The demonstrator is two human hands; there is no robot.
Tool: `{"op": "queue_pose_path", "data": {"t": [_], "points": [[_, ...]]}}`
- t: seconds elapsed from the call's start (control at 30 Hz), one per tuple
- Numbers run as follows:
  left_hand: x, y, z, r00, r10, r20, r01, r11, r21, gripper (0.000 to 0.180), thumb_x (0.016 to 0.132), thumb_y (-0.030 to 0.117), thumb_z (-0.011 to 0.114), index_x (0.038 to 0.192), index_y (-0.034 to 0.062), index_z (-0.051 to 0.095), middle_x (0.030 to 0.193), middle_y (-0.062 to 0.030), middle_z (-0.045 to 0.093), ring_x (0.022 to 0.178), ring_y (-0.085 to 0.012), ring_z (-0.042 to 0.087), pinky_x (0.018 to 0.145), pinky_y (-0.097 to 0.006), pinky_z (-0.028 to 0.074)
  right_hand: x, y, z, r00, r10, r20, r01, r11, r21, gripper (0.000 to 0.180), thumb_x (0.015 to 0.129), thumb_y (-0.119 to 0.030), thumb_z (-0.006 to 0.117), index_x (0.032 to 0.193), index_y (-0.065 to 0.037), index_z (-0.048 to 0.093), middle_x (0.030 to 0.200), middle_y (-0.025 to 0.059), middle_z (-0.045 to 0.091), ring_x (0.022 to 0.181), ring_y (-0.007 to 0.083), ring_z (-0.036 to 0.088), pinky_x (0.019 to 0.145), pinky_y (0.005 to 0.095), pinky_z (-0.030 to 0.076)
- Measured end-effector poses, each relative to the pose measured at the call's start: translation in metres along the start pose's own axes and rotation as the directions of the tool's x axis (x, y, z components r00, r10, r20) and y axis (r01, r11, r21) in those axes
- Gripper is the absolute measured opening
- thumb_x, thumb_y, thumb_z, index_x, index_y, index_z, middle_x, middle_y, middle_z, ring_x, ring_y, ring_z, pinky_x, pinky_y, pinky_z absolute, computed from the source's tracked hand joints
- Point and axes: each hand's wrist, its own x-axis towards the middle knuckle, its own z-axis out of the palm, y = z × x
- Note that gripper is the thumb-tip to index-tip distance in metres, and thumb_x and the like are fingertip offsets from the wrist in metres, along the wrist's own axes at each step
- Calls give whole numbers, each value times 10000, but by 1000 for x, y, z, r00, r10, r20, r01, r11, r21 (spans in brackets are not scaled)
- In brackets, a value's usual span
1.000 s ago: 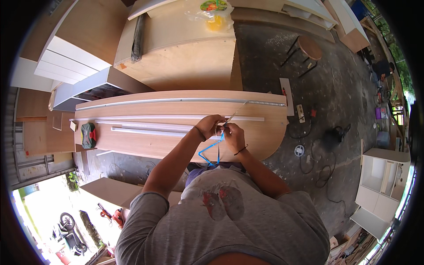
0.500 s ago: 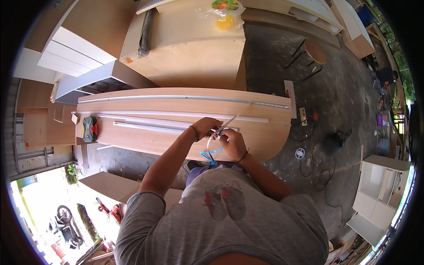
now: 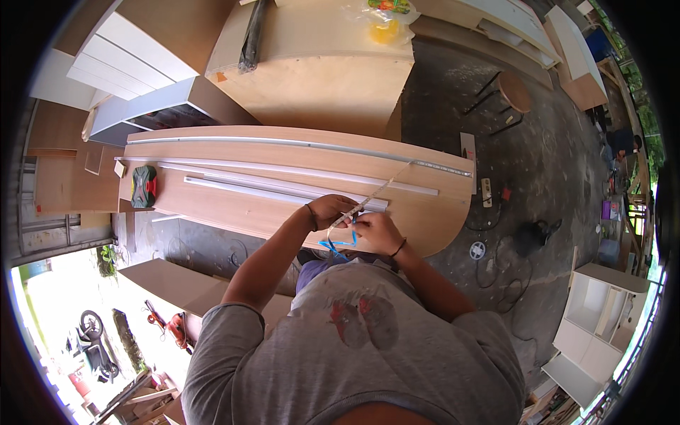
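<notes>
Both my hands meet above the near edge of a long wooden board (image 3: 234, 212). My left hand (image 3: 330, 210) and my right hand (image 3: 377, 232) pinch a thin pale strip (image 3: 386, 186) that runs up and right to a long silver rail (image 3: 297, 145) on the board. A curl of blue backing film (image 3: 338, 245) hangs from the strip below my hands. Two white channel strips (image 3: 283, 190) lie along the board just beyond my left hand.
A green and black tool (image 3: 144, 186) sits at the board's left end. A larger plywood table (image 3: 319, 64) stands beyond. A round stool (image 3: 514, 92), cables and a power tool (image 3: 531, 236) lie on the concrete floor at right. White cabinets (image 3: 595, 319) stand lower right.
The view has shifted so the board sits lower in frame. My hands stay together on the strip, and the blue film curl hangs lower beneath them.
</notes>
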Motion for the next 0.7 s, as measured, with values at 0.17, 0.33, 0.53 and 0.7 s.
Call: {"op": "queue_pose_path", "data": {"t": [0.17,0.33,0.53,0.7], "points": [[-1,-7,4,990,38,-136,-25,995,94,200,880,179,526,982,13,569,759,-23,579,576,-88,585,494,-215,496,8,12,-27,833,554,8,-468,696,544,247,858,-293,570,893,-61,646,765,19,631,671,109,579,536,259,428],[0,-6,13,975,78,-210,-11,953,303,240,869,242,539,951,18,568,764,-46,556,569,-130,593,496,-260,508,19,23,-18,811,557,181,-445,384,809,175,843,-292,601,845,-117,593,818,-23,601,762,90,560,593,301,424],[-3,-6,19,963,74,-260,-11,972,235,257,875,215,523,972,-23,541,822,-99,546,614,-197,629,552,-325,566,23,25,-8,802,581,138,-330,238,913,75,812,-182,630,822,-134,574,758,-24,559,709,101,518,607,324,403],[1,-12,16,958,34,-283,19,983,183,256,876,187,507,1009,-31,514,836,-125,543,626,-232,638,561,-358,578,23,20,2,772,634,49,-258,242,935,85,800,-157,640,812,-129,560,747,-17,540,715,110,507,613,327,417]]}}
